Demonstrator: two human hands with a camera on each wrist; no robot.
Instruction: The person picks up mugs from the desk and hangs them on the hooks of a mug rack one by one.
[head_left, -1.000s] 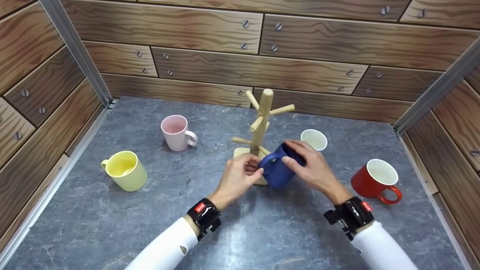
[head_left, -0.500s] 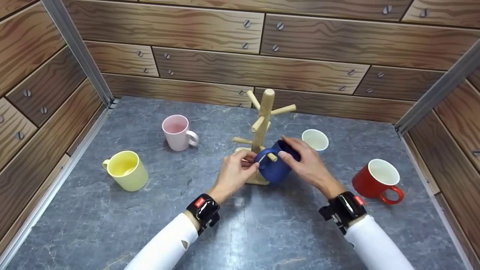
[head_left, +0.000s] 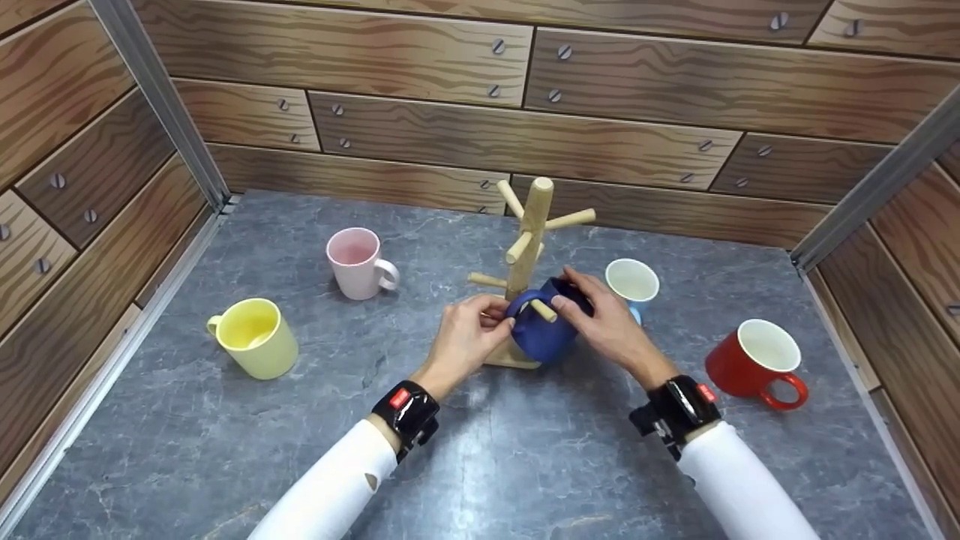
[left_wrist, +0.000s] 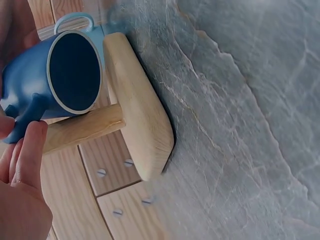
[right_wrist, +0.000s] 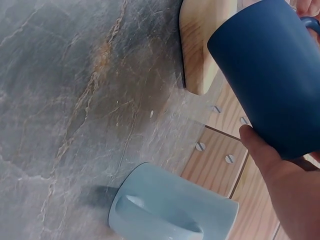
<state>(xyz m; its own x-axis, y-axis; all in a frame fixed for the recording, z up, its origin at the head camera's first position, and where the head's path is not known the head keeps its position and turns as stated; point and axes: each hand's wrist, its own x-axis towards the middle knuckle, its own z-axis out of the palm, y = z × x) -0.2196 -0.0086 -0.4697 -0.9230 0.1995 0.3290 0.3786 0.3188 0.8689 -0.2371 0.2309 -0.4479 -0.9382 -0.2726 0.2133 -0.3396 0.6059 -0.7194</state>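
A dark blue mug (head_left: pixel 546 339) hangs tilted between both hands, against the wooden mug tree (head_left: pixel 535 211). The tip of a lower peg (head_left: pixel 543 310) pokes through the loop of its handle. My left hand (head_left: pixel 466 336) pinches that handle from the left, with thumb and fingertips on it in the left wrist view. Around the mug's body near the rim, my right hand (head_left: pixel 609 327) holds on from the right. In the right wrist view the mug's side (right_wrist: pixel 272 75) is raised off the table, and some right fingers are hidden behind it.
A light blue mug (head_left: pixel 632 280) with a white inside stands just behind my right hand. Further right is a red mug (head_left: pixel 739 369). To the left stand a pink mug (head_left: pixel 358 274) and a yellow mug (head_left: pixel 267 352). Wood-patterned walls enclose the grey table (head_left: pixel 315 442).
Both hands have shifted slightly left and away from me with the blue mug. Its handle loop has passed over the lower peg, whose tip now shows through it.
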